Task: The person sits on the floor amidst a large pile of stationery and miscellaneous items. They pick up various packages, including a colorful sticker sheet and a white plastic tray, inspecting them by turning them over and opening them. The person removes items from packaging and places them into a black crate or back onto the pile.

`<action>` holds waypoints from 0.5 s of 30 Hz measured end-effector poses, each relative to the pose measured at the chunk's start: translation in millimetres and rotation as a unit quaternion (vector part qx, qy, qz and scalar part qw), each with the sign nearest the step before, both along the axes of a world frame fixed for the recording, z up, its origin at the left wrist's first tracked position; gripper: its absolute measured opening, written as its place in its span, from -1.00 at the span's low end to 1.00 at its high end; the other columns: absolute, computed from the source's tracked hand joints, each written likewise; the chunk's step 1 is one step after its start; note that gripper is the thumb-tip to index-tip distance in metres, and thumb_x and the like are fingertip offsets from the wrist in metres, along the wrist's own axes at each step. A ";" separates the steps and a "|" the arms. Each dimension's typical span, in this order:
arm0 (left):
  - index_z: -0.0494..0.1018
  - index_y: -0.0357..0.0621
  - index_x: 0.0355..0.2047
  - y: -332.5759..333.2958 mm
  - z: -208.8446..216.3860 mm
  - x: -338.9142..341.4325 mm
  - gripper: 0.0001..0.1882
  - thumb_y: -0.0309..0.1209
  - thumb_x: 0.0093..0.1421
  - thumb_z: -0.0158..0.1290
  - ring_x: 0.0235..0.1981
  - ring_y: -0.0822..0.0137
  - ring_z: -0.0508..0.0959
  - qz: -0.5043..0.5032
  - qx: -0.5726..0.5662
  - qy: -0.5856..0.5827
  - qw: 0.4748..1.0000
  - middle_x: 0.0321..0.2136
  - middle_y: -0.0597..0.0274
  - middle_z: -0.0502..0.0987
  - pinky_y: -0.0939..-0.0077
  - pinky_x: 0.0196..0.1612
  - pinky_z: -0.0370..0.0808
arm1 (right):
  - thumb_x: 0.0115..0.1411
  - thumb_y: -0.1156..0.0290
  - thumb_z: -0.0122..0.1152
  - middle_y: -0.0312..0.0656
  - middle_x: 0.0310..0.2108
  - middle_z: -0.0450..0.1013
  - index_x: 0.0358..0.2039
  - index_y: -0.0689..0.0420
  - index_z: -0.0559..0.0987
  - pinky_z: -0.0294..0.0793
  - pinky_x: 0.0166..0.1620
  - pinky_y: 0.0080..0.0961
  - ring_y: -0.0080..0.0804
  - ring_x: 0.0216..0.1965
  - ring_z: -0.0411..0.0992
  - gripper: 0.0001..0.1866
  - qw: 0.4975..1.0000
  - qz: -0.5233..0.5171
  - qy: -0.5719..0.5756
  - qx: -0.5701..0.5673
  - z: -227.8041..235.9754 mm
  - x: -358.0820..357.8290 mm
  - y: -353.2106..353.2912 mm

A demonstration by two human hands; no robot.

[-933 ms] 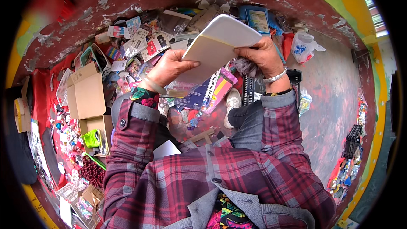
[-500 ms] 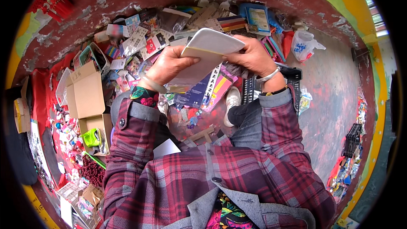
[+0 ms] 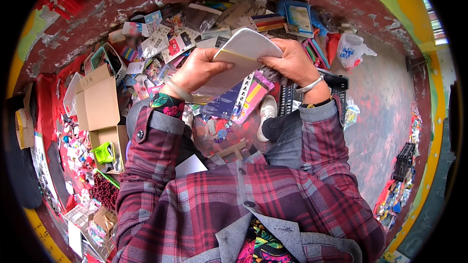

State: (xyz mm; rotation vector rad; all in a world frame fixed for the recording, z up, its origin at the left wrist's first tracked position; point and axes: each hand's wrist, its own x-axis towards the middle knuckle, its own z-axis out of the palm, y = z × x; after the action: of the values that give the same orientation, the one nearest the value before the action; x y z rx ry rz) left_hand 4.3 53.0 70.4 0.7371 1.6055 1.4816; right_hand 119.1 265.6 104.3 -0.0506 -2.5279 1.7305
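Both hands grip a white notebook (image 3: 246,51): left hand (image 3: 197,70) fingers clenched on its left edge, right hand (image 3: 290,61) covering its right corner, hiding packets (image 3: 161,44) behind.

White flat packet (image 3: 246,48) at centre top, above a purple-and-pink carded pack (image 3: 243,98). Open brown cardboard box (image 3: 100,102) at left. Blue framed package (image 3: 298,17) by the wall. White plastic bag (image 3: 351,49) at right.

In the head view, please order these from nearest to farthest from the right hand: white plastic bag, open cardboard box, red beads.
From the right hand:
1. White plastic bag, just to its right.
2. Open cardboard box, far left.
3. Red beads, lower left, farthest.
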 end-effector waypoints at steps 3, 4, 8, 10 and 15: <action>0.48 -0.29 -0.23 0.5 1.7 -1.3 -0.75 -0.40 0.11 0.11 -0.40 0.54 0.48 0.007 -0.033 0.000 0.999 -0.40 0.31 0.54 0.62 -0.29 0.44 | -0.11 0.51 0.29 -0.23 -0.33 0.47 -0.19 0.23 0.50 0.37 -0.23 -0.63 -0.55 -0.32 0.40 -0.61 0.999 -0.009 0.014 0.036 10.3 2.2 1.9; 0.48 -0.30 -0.22 0.7 -0.2 -2.3 -0.75 -0.40 0.12 0.10 -0.40 0.53 0.48 0.009 -0.038 -0.001 0.999 -0.40 0.31 0.54 0.61 -0.29 0.44 | -0.11 0.50 0.30 -0.22 -0.30 0.47 -0.16 0.22 0.49 0.37 -0.20 -0.62 -0.53 -0.29 0.40 -0.58 0.998 -0.018 0.027 0.050 13.0 3.3 5.7; 0.49 -0.30 -0.24 0.9 -1.3 1.1 -0.78 -0.44 0.11 0.08 -0.42 0.55 0.48 0.012 -0.043 0.010 0.999 -0.44 0.32 0.54 0.60 -0.33 0.44 | -0.17 0.41 0.36 -0.16 -0.21 0.46 -0.15 0.18 0.50 0.38 -0.14 -0.56 -0.45 -0.22 0.41 -0.52 0.993 -0.005 0.054 0.105 16.2 5.7 15.8; 0.50 -0.26 -0.28 1.3 -21.7 -1.7 -0.81 -0.45 0.09 0.08 -0.48 0.51 0.49 -0.021 -0.084 0.206 0.975 -0.51 0.27 0.54 0.56 -0.37 0.44 | -0.21 0.32 0.39 -0.12 -0.22 0.46 -0.15 0.15 0.51 0.39 -0.16 -0.49 -0.35 -0.25 0.42 -0.47 0.989 0.032 0.024 0.146 12.2 5.3 13.5; 0.51 -0.17 -0.41 1.0 -26.5 4.3 -0.88 -0.42 0.03 0.06 -0.51 0.00 0.50 -0.090 -0.133 0.469 0.868 -0.58 -0.05 0.48 0.28 -0.42 0.42 | -0.19 0.22 0.37 -0.11 -0.26 0.47 -0.13 0.09 0.50 0.40 -0.19 -0.38 -0.22 -0.21 0.42 -0.45 0.947 0.117 -0.027 0.297 -0.7 0.8 -8.5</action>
State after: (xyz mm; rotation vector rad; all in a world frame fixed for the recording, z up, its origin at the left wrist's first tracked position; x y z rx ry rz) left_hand 8.6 54.0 43.9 1.5349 2.2882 0.7256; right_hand 119.8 257.2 103.7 0.2511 -3.0817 0.9520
